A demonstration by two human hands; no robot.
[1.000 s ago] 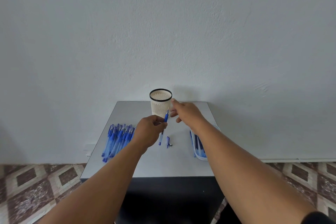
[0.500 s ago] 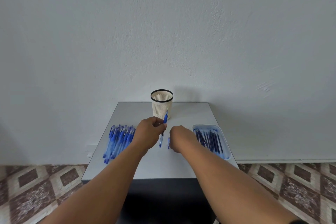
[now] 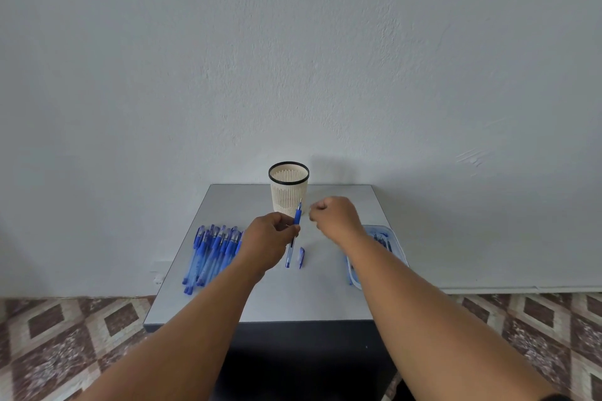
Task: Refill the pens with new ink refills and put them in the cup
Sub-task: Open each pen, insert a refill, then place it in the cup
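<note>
My left hand [image 3: 270, 238] grips a blue pen [image 3: 295, 225] around its middle. The pen stands nearly upright, its thin tip pointing up in front of the cup [image 3: 288, 189]. The cup is a cream slotted one with a black rim, at the back of the grey table [image 3: 312, 296]. My right hand [image 3: 335, 218] hovers just right of the pen tip with its fingers curled; I cannot see anything in them. A small blue pen cap [image 3: 301, 257] lies on the table below the hands. Several blue pens [image 3: 211, 251] lie in a pile at the left.
A clear tray of dark refills [image 3: 387, 238] sits at the table's right edge, partly behind my right forearm. A white wall rises directly behind the table. Patterned floor tiles [image 3: 65, 335] lie on both sides.
My right hand dropped from the pen tip to the table by the cap, then rose again to the right of the tip. My left hand kept holding the pen.
</note>
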